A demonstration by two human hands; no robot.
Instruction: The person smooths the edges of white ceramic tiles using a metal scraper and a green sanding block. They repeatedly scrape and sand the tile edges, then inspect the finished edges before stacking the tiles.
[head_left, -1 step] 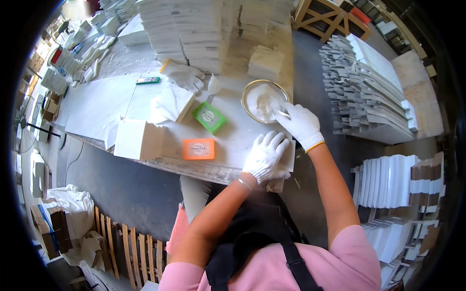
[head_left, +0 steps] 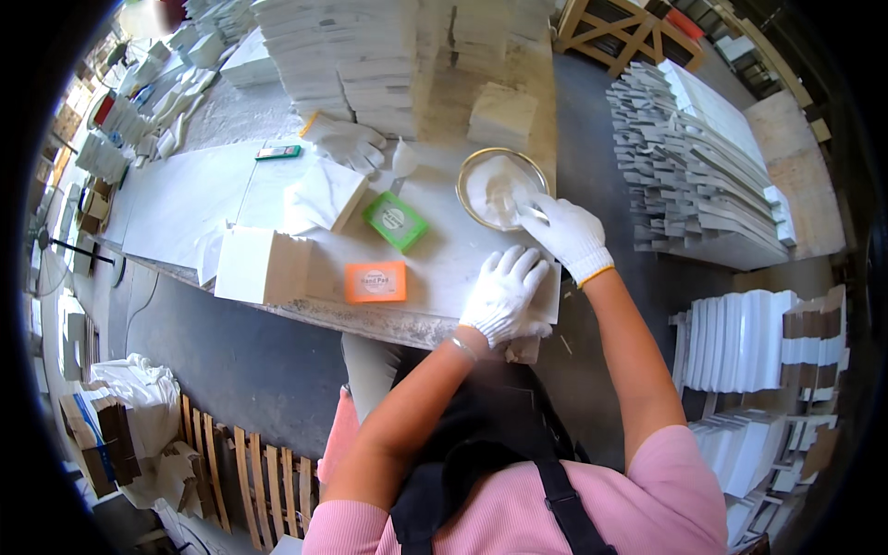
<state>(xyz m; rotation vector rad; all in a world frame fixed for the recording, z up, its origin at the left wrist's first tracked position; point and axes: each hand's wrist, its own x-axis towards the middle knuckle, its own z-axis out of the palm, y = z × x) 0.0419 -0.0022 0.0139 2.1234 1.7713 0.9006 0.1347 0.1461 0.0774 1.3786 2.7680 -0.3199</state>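
Observation:
My right hand (head_left: 572,239), in a white knit glove with a yellow cuff, reaches over the near right rim of a gold-rimmed bowl (head_left: 465,205). Its fingers are pinched together at the white powdery or pasty filling (head_left: 498,188); whether a small tool sits between them is too unclear to tell. My left hand (head_left: 507,294), gloved too, lies with fingers stretched out on a white slab (head_left: 548,298) at the table's front edge. To its left are an orange hand pad (head_left: 376,281) and a green pad (head_left: 395,221).
A block of white tiles (head_left: 254,266) stands at the table's front edge. Behind lie a spare glove (head_left: 347,143), a white scoop-like tool (head_left: 404,159) and a small green box (head_left: 278,153). Tall slab stacks (head_left: 375,69) rise at the back; more stacks (head_left: 680,157) stand right.
The view has shifted very slightly. Both hands keep nearly the same places, the right at the bowl and the left on the slab.

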